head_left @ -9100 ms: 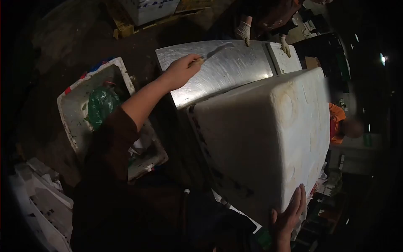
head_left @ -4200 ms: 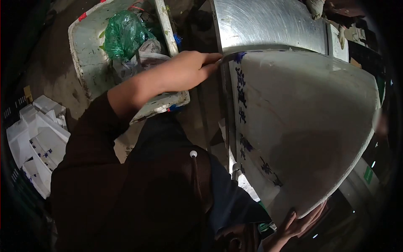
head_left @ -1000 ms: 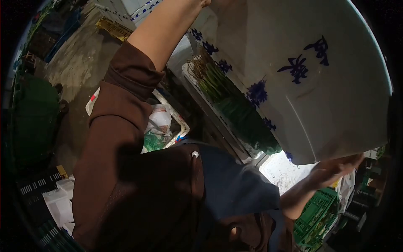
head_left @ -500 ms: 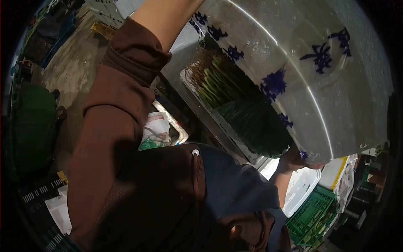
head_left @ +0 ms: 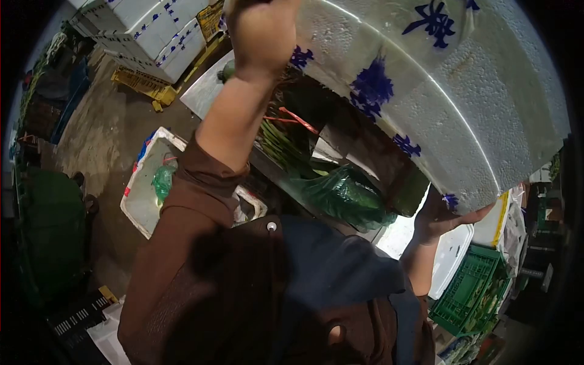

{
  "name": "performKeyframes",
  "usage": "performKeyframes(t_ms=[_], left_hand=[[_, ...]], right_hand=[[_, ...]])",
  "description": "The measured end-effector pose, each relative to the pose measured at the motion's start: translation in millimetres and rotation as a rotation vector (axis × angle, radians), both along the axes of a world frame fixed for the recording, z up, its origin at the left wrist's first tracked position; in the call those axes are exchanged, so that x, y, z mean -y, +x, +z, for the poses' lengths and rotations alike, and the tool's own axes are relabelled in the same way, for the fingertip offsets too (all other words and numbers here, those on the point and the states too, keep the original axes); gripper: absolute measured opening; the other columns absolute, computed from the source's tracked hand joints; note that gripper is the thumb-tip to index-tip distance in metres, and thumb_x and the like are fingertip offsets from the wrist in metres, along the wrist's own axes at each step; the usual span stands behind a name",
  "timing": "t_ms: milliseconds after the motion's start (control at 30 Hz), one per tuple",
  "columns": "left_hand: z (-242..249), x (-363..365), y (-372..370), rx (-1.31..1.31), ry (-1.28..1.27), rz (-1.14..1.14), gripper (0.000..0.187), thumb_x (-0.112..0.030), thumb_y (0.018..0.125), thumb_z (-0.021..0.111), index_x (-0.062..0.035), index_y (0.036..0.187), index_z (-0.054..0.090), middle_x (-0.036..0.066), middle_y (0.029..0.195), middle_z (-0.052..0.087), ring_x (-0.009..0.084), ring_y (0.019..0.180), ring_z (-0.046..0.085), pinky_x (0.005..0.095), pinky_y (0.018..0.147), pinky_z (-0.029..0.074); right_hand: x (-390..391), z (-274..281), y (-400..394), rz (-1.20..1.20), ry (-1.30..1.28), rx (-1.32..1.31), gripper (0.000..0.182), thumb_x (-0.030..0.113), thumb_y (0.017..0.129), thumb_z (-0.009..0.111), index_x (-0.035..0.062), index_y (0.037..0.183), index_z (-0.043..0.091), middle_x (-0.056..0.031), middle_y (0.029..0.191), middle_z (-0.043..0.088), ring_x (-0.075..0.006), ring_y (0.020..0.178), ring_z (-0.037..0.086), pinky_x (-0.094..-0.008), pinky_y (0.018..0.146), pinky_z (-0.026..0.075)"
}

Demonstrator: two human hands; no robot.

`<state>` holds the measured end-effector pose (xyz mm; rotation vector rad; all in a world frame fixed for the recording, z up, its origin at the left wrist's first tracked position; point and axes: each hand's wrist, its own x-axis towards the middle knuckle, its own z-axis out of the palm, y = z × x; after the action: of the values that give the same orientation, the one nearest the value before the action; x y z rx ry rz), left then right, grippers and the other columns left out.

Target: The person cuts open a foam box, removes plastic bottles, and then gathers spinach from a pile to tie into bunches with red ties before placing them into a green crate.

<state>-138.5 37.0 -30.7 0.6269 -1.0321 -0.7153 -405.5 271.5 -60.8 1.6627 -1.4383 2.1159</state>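
- Right hand point(head_left: 447, 216): nearest to the camera, at lower right. Palm pressed up under the low corner of the foam box point(head_left: 462, 109); fingers point(head_left: 480, 213) spread flat along its underside, bearing it rather than pinching it.
- Left hand point(head_left: 263, 33): raised at top centre, arm in a brown sleeve point(head_left: 201, 201). Fingers closed on the far upper edge of the box; their tips are hidden behind the edge.
- Foam box: white, blue characters along its side, held tilted in the air across the upper right, clear of the worktop point(head_left: 204, 91).
- Change against half a second ago: the box sits higher and is turned further over, and the gap under it has widened. One second ago only the root ends showed below its rim.
- Uncovered beneath it: bundled green stalks point(head_left: 280, 143) with a red band point(head_left: 295, 118), and a green plastic bag point(head_left: 347, 194) of leaves, lying where the box stood.
- Judgement: the lift-off looks nearly complete; the greens lie out of the box, not carried with it.
- Left, lower down on the floor: open foam bin point(head_left: 143, 194) holding a green bag and scraps.
- Right edge: green crate point(head_left: 471, 292).
- Far, top left: stacked white boxes point(head_left: 155, 27) with blue print, and a yellow pallet point(head_left: 143, 85).
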Motion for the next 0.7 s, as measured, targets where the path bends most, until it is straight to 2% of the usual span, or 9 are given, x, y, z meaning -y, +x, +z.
performKeyframes(t_ms=[33, 100, 233, 300, 367, 433, 500, 600, 700], left_hand=[[-7, -12, -4, 0.013, 0.013, 0.003, 0.028, -0.02, 0.084, 0.06, -0.008, 0.109, 0.064, 0.005, 0.099, 0.06, 0.0123, 0.079, 0.05, 0.0284, 0.058, 0.037], [-5, -10, 1, 0.028, 0.036, 0.021, 0.028, -0.02, 0.084, 0.06, -0.0081, 0.109, 0.064, 0.005, 0.1, 0.06, 0.0124, 0.079, 0.05, 0.0285, 0.058, 0.037], [27, -3, 53, 0.017, 0.044, 0.168, 0.028, -0.02, 0.084, 0.059, -0.0081, 0.11, 0.064, 0.006, 0.1, 0.06, 0.0125, 0.078, 0.05, 0.0286, 0.057, 0.037], [16, 1, 92, 0.022, 0.15, 0.289, 0.028, -0.019, 0.084, 0.059, -0.0082, 0.11, 0.064, 0.006, 0.101, 0.06, 0.0126, 0.078, 0.05, 0.0287, 0.056, 0.037], [-37, 24, 139, 0.131, 0.517, 0.407, 0.033, -0.016, 0.08, 0.059, -0.0083, 0.112, 0.064, 0.009, 0.107, 0.06, 0.0142, 0.082, 0.051, 0.0293, 0.055, 0.038], [-124, 62, 186, 0.199, 0.633, 0.332, 0.036, -0.015, 0.078, 0.059, -0.0059, 0.113, 0.063, 0.01, 0.115, 0.058, 0.0172, 0.089, 0.053, 0.0282, 0.062, 0.04], [-128, 40, 167, 0.029, 0.779, 0.274, 0.041, -0.014, 0.076, 0.06, -0.0061, 0.116, 0.061, 0.011, 0.116, 0.059, 0.0176, 0.102, 0.054, 0.0259, 0.082, 0.04], [-140, 32, 152, -0.023, 0.487, 0.107, 0.042, -0.013, 0.076, 0.06, -0.0051, 0.118, 0.06, 0.007, 0.118, 0.058, 0.0174, 0.098, 0.055, 0.0259, 0.079, 0.041], [-121, 1, 118, 0.01, 0.484, 0.068, 0.032, -0.01, 0.087, 0.055, -0.0011, 0.117, 0.058, 0.004, 0.113, 0.059, 0.0121, 0.096, 0.055, 0.0246, 0.079, 0.042]], right_hand=[[0, 2, -5, 0.041, -0.022, 0.043, 0.095, 0.008, 0.075, 0.074, 0.0139, 0.144, 0.009, -0.0155, 0.145, 0.016, -0.0339, 0.13, 0.029, -0.049, 0.108, 0.033], [3, 25, -19, -0.391, -0.009, -0.663, 0.106, 0.031, 0.069, 0.081, 0.0062, 0.143, 0.009, -0.0167, 0.143, 0.019, -0.0358, 0.13, 0.028, -0.0504, 0.107, 0.03], [7, 27, -40, -0.477, -0.083, -0.88, 0.125, 0.046, 0.055, 0.087, 0.0007, 0.142, 0.01, -0.0184, 0.141, 0.02, -0.0394, 0.129, 0.029, -0.0521, 0.107, 0.027], [9, 19, -45, -0.465, -0.081, -0.873, 0.122, 0.046, 0.057, 0.085, 0.0008, 0.142, 0.01, -0.019, 0.14, 0.021, -0.0401, 0.129, 0.03, -0.0532, 0.107, 0.028], [13, 18, -43, -0.474, -0.092, -0.874, 0.119, 0.047, 0.059, 0.084, 0.0017, 0.141, 0.01, -0.0195, 0.14, 0.022, -0.0401, 0.129, 0.03, -0.0536, 0.107, 0.029], [11, 19, -39, -0.539, -0.072, -0.898, 0.117, 0.047, 0.06, 0.084, 0.0016, 0.14, 0.012, -0.02, 0.139, 0.025, -0.04, 0.128, 0.032, -0.0531, 0.106, 0.03], [11, 21, -35, -0.586, -0.085, -0.907, 0.115, 0.048, 0.06, 0.083, 0.0012, 0.139, 0.014, -0.0201, 0.138, 0.028, -0.0398, 0.126, 0.035, -0.0526, 0.106, 0.031], [15, 30, -36, -0.589, -0.158, -0.884, 0.111, 0.052, 0.061, 0.081, 0.0015, 0.139, 0.02, -0.0191, 0.135, 0.035, -0.0386, 0.123, 0.04, -0.0512, 0.103, 0.034], [14, 24, -47, -0.549, -0.186, -0.839, 0.103, 0.049, 0.063, 0.081, 0.0025, 0.138, 0.027, -0.0165, 0.137, 0.035, -0.0363, 0.124, 0.04, -0.0487, 0.101, 0.037]])
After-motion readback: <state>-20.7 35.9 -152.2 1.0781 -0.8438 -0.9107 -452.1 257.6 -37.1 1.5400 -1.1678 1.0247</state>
